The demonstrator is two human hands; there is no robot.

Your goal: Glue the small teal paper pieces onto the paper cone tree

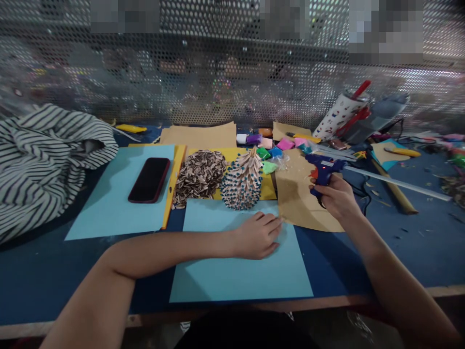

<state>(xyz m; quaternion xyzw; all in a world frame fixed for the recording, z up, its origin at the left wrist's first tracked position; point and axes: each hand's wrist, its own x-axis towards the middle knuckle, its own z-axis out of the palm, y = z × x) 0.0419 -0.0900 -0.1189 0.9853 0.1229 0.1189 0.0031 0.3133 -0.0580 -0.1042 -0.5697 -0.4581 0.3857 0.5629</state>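
Blue work table (410,242) is viewed from above, with a perforated metal screen (232,82) along its far edge. Small offcuts are scattered across the right side.

Right hand (336,196): curled around the grip of a glue gun (321,169), fingers wrapped, no pinch. Gun is held over brown paper (301,203), nozzle end aimed left. Trigger pressure cannot be told.

Left hand (257,236): laid flat, palm down, fingers slightly spread, resting on a light blue card (240,281). Nothing is held by it.

Seed-covered cone (241,180), dotted with blue beads, is stood on a yellow card (269,190), beyond the left hand and just left of the brown paper. Seed-covered sheet (199,175) is placed just left of the cone. Phone (148,180) lies on a second blue card (109,203) at left.

Risks, as judged: hot glue could be dripped on the brown paper if the nozzle is tipped down. Left hand could be burnt if the gun is swung across. Black cord (363,194) could be snagged, and the cone knocked over.
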